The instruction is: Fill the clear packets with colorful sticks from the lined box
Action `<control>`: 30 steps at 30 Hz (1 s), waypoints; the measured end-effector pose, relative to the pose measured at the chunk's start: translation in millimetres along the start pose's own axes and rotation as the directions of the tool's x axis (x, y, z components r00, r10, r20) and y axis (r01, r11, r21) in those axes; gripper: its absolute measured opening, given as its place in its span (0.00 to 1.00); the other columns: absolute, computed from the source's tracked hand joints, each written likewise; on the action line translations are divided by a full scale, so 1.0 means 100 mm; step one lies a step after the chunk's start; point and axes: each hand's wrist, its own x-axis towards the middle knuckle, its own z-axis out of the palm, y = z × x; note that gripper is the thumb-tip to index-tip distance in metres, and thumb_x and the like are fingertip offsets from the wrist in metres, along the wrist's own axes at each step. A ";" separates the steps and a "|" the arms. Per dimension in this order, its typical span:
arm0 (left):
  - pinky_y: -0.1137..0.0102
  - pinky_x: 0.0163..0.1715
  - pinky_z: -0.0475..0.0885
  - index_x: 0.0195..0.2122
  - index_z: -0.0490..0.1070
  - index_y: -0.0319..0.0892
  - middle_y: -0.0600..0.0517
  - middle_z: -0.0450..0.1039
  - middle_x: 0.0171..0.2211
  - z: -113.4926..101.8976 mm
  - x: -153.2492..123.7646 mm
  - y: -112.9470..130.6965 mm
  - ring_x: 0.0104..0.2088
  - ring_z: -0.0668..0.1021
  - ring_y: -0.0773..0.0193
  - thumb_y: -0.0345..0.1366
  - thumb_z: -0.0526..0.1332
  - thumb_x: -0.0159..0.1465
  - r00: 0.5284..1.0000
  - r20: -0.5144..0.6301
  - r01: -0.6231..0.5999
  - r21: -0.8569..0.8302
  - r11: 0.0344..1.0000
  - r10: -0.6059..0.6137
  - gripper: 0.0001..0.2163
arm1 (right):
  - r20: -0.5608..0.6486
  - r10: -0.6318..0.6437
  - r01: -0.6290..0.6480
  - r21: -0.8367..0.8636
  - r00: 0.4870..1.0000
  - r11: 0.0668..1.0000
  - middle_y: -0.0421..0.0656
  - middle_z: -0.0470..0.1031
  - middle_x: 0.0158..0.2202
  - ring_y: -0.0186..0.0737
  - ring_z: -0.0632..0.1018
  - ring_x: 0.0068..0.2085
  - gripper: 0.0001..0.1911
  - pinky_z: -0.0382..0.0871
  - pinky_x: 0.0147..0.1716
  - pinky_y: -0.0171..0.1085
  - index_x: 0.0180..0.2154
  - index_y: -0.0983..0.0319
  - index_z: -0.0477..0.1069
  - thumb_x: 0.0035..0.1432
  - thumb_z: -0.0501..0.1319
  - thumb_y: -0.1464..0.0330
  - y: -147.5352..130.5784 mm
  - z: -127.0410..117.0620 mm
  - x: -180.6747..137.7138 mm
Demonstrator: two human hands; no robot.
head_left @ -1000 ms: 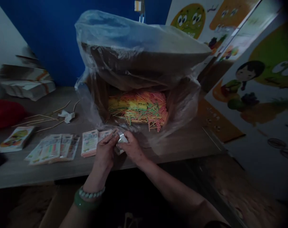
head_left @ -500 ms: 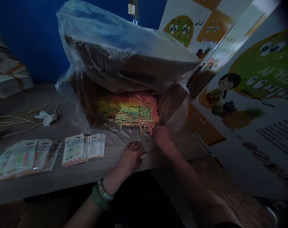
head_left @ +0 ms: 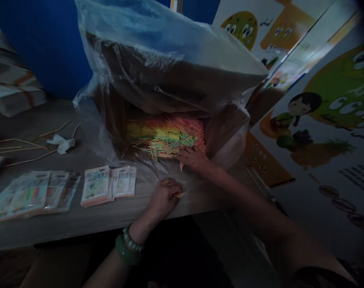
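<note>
A cardboard box lies on its side inside a clear plastic bag on the table, with a heap of coloured sticks in its mouth. My right hand rests on the near right edge of that heap, fingers curled over some sticks. My left hand, with bead and green bracelets at the wrist, sits closed at the table's front edge, pinching a small pale thing I cannot make out. Printed packets lie just left of it.
More flat packets lie at the left of the wooden table. Thin wooden sticks and a crumpled white scrap lie behind them. Stacked cardboard stands at far left. Cartoon posters cover the right wall.
One second ago both hands worked a small packet together. My right hand has since left it and reached into the sticks; my left hand stays at the table edge.
</note>
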 end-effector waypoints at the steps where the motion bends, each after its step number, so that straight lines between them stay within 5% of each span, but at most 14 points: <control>1: 0.64 0.43 0.67 0.25 0.72 0.42 0.51 0.77 0.29 0.00 0.00 0.00 0.37 0.76 0.60 0.23 0.57 0.59 1.000 -0.002 0.005 -0.003 1.000 -0.005 0.10 | 0.011 -0.033 0.033 0.002 0.999 0.999 0.50 0.66 0.61 0.51 0.64 0.58 0.18 0.57 0.54 0.48 0.58 0.57 0.66 0.71 0.47 0.70 0.02 0.01 0.03; 7: 0.64 0.42 0.66 0.24 0.71 0.42 0.51 0.76 0.28 0.00 0.00 -0.01 0.35 0.75 0.60 0.22 0.57 0.58 1.000 -0.012 -0.003 -0.038 0.999 0.003 0.10 | 0.030 -0.008 0.006 0.045 1.000 0.999 0.53 0.73 0.49 0.50 0.69 0.53 0.18 0.58 0.53 0.47 0.50 0.64 0.72 0.71 0.45 0.70 0.04 0.10 0.07; 11: 0.64 0.41 0.66 0.25 0.72 0.42 0.51 0.76 0.27 0.02 0.00 -0.02 0.36 0.76 0.59 0.21 0.57 0.56 1.000 -0.026 -0.004 -0.049 0.999 0.002 0.10 | 0.047 0.180 -0.183 0.063 0.983 0.981 0.54 0.74 0.48 0.51 0.70 0.52 0.15 0.59 0.54 0.46 0.46 0.67 0.73 0.69 0.49 0.71 0.13 0.07 0.12; 16: 0.65 0.39 0.65 0.22 0.69 0.42 0.52 0.73 0.24 0.02 0.00 0.00 0.33 0.74 0.60 0.21 0.57 0.56 0.999 -0.040 -0.005 -0.029 1.000 0.004 0.11 | 0.124 0.539 -0.553 0.204 0.833 0.808 0.53 0.77 0.43 0.48 0.76 0.43 0.17 0.66 0.42 0.41 0.51 0.66 0.69 0.69 0.46 0.70 0.24 -0.06 0.36; 18: 0.66 0.38 0.65 0.21 0.68 0.42 0.52 0.72 0.24 0.01 0.00 0.00 0.32 0.74 0.61 0.20 0.57 0.55 0.999 -0.049 -0.005 -0.032 0.999 0.004 0.11 | 0.163 0.520 -0.545 0.241 0.839 0.803 0.51 0.78 0.43 0.46 0.77 0.42 0.16 0.66 0.41 0.39 0.50 0.64 0.70 0.68 0.47 0.72 0.22 -0.09 0.47; 21: 0.66 0.38 0.65 0.22 0.68 0.42 0.52 0.73 0.25 0.01 0.00 0.01 0.33 0.74 0.61 0.18 0.57 0.52 0.999 -0.047 -0.004 -0.042 0.999 0.002 0.11 | 0.132 0.320 -0.345 0.259 0.938 0.902 0.50 0.77 0.49 0.47 0.76 0.50 0.14 0.63 0.51 0.41 0.49 0.61 0.73 0.65 0.53 0.74 0.12 -0.10 0.61; 24: 0.66 0.39 0.65 0.23 0.70 0.42 0.51 0.75 0.27 0.00 -0.01 0.02 0.35 0.75 0.60 0.18 0.57 0.53 0.999 -0.046 0.008 -0.036 0.999 -0.010 0.11 | 0.096 0.172 -0.190 0.230 0.980 0.954 0.51 0.78 0.49 0.49 0.76 0.51 0.13 0.60 0.55 0.45 0.48 0.62 0.74 0.64 0.55 0.75 0.05 -0.07 0.72; 30: 0.66 0.38 0.65 0.23 0.71 0.42 0.51 0.74 0.26 0.00 0.00 0.01 0.34 0.75 0.60 0.19 0.57 0.54 0.999 -0.045 -0.002 -0.017 1.000 0.002 0.11 | 0.156 0.351 -0.379 0.208 0.923 0.902 0.52 0.79 0.43 0.48 0.77 0.45 0.11 0.63 0.48 0.41 0.43 0.64 0.75 0.61 0.57 0.73 0.12 -0.05 0.88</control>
